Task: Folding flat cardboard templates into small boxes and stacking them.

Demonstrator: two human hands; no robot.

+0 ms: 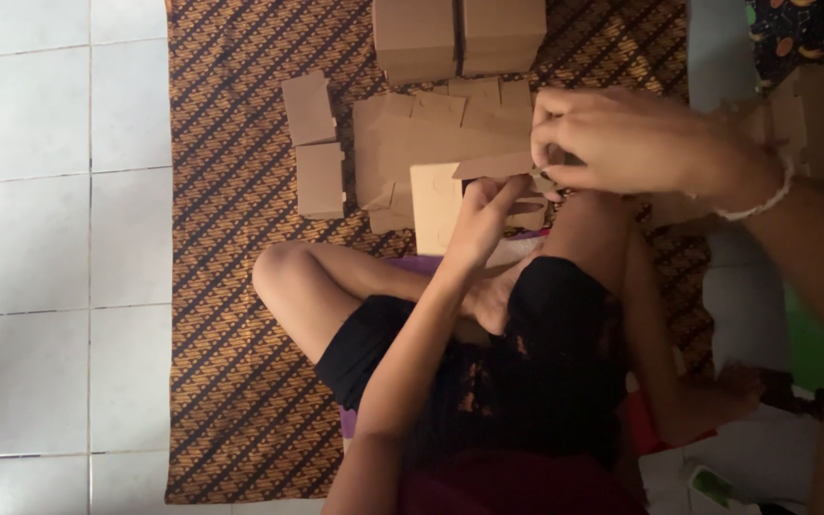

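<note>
Cardboard box blank (441, 205) sat between your hands, mid-fold: your right hand (622, 143) pinched its top flap (493, 165), your left hand (484, 221) gripped the panel just below. Beyond your fingers lay flat blanks (431, 129) and two finished boxes (460, 38); next, I judged, that flap needed tucking in

a mat (231, 286) lies on the floor (50, 238). two boxes (460, 38) stand side by side at its far edge. nearer, flat sheets (431, 143) lie piled mid-mat, two small pieces (315, 143) to their left. the person sits on the mat's near half.
</note>
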